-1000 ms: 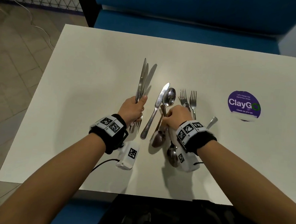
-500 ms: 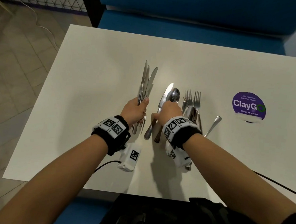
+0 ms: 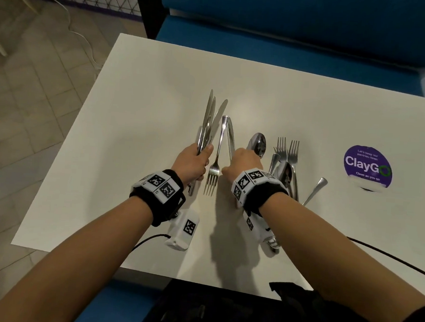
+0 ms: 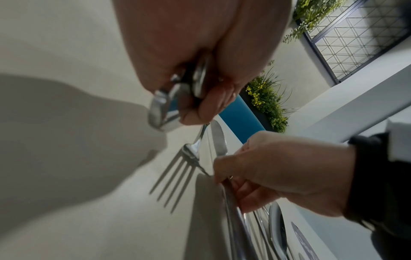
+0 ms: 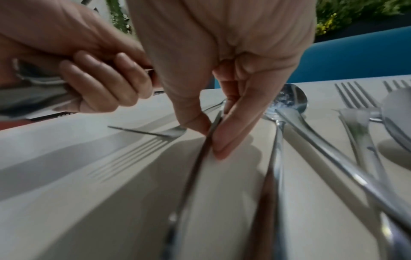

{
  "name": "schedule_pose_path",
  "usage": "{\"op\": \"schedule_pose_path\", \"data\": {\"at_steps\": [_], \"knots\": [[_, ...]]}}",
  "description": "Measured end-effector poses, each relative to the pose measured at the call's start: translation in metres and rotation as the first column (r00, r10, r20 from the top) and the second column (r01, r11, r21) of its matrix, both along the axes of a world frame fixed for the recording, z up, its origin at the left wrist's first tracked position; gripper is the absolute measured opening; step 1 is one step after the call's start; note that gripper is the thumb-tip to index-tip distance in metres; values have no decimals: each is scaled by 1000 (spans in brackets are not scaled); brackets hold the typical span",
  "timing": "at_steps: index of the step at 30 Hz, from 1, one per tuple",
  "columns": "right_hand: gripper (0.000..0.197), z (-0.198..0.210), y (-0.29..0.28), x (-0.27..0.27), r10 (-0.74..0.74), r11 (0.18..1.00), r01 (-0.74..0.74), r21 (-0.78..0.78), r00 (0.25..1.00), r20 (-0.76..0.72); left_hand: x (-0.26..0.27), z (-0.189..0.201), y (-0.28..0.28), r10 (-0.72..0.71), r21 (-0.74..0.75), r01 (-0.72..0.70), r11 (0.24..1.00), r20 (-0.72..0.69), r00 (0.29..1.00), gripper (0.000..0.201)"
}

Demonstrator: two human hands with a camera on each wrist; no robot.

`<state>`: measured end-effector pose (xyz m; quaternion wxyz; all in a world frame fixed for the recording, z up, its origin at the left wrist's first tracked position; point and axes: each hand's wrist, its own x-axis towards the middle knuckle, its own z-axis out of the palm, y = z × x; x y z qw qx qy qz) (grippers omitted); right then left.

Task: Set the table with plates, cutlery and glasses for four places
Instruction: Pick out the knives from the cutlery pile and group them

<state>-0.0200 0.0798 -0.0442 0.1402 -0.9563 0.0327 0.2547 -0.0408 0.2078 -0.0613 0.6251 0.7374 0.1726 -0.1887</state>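
Now the right hand (image 3: 244, 160) is pinching a knife (image 3: 229, 134) between thumb and fingertip, its blade pointing away, while the left hand (image 3: 191, 163), just beside, is gripping more knives (image 3: 209, 120).

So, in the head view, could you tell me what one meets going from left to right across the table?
Left hand gripping a bundle of knives → lone fork → right hand pinching a knife → spoon → two forks → purple ClayGo sticker.
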Motion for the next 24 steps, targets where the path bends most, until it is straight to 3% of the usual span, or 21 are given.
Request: {"op": "schedule_pose_path", "data": {"at_steps": [4, 7, 8, 10, 11, 12, 16, 18, 24], "knots": [[35, 0, -10, 7, -56, 998, 56, 4, 998, -27, 1, 4, -4, 29, -60, -29, 998, -12, 1000, 25], [22, 7, -24, 12, -236, 936, 220, 276, 971, 28, 4, 9, -13, 28, -72, -28, 997, -4, 1000, 26], [18, 11, -31, 12, -335, 851, 295, 433, 942, 17, 5, 11, -19, 21, -73, -22, 997, -3, 1000, 26], [10, 23, -40, 11, -484, 580, 410, 703, 868, -107, 9, 16, -31, 13, -96, -14, 995, -3, 1000, 25], [10, 29, -46, 9, -500, 460, 433, 775, 848, -177, 10, 20, -40, 2, -106, -1, 994, 5, 1000, 24], [10, 33, -52, 7, -492, 406, 441, 801, 844, -214, 13, 22, -49, -16, -109, 18, 994, 17, 1000, 24], [8, 31, -84, 0, -503, 497, 420, 760, 853, -142, 20, 32, -96, -63, -107, 69, 992, 61, 996, 35], [17, 28, -110, -2, -560, 549, 432, 715, 826, -69, 20, 35, -126, -100, -94, 109, 990, 87, 991, 41], [20, 34, -223, -18, -578, 498, 494, 712, 802, -151, 12, 38, -243, -119, -192, 128, 973, 60, 991, 22]]}}
